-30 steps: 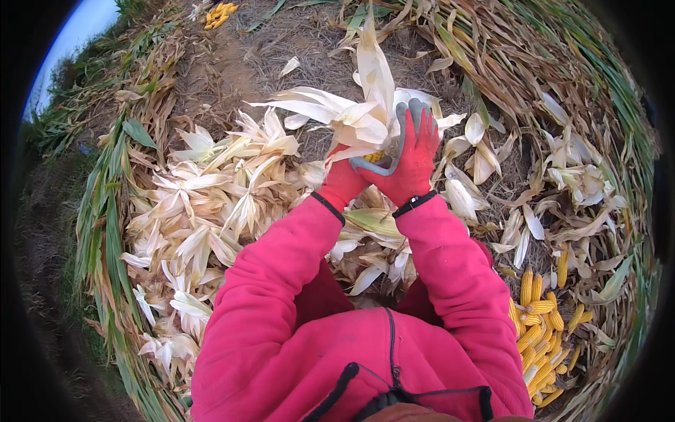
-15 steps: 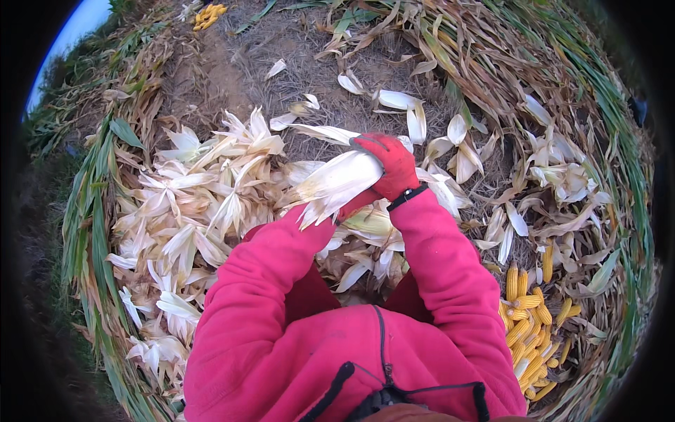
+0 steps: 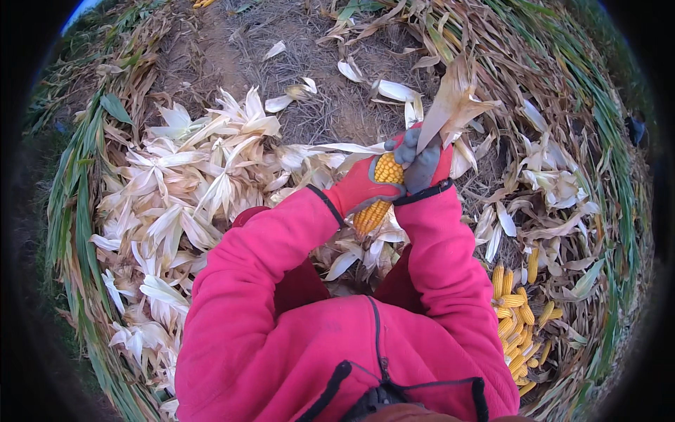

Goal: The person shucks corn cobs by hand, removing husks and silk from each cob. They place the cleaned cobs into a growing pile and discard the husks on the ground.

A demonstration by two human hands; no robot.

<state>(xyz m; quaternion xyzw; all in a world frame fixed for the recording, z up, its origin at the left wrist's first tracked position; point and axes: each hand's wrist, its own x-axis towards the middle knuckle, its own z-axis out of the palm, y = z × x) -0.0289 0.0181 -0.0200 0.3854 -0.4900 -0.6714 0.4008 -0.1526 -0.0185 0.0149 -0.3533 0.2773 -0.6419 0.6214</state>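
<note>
An ear of corn [image 3: 371, 217] with bare yellow kernels is gripped by my left hand [image 3: 358, 186], its red and grey glove wrapped round the middle. My right hand [image 3: 426, 166], gloved the same way, is closed beside the ear's far end. A pale, dry corn husk [image 3: 453, 102] sticks up and away from my right hand's fingers. Whether this husk still joins the ear is hidden by the gloves. Another narrow strip of husk lies to the left of the ear's far end.
A large heap of loose husks [image 3: 190, 176] spreads on the left. Husked yellow ears [image 3: 517, 323] are piled at the lower right. Green and brown corn stalks [image 3: 548, 63] curve round both sides. Scattered husk pieces [image 3: 397, 91] lie on the bare soil ahead.
The husk-covered ear now shows yellow kernels and points toward me. My left hand has come into view round it. My right hand has shifted right, holding husk.
</note>
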